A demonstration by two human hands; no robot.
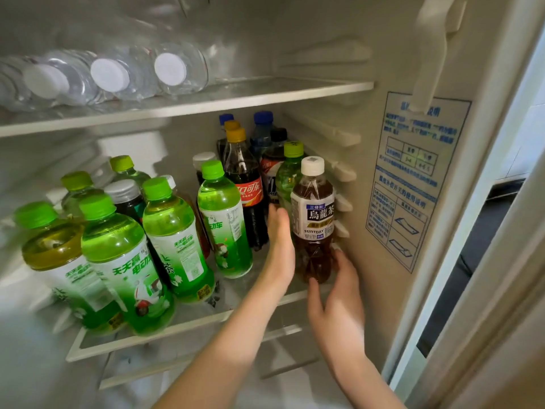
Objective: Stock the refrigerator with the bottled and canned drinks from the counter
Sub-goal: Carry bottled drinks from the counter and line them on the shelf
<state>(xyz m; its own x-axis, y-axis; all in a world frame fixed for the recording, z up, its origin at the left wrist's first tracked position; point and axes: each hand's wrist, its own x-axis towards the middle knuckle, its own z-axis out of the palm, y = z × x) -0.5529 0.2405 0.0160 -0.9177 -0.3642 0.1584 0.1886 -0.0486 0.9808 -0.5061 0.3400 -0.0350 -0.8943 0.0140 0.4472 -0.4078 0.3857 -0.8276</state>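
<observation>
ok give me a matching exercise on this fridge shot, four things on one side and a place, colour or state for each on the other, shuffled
Things:
1. oolong tea bottle
2. cola bottle
3. water bottles
4. left hand

Descriptions:
A. lying on their sides on the upper shelf
B. fingers straight, flat beside the oolong tea bottle
C. yellow cap, red label
D. gripped near its base by the right hand

Pairs: 1-D, 2-C, 3-A, 4-B
</observation>
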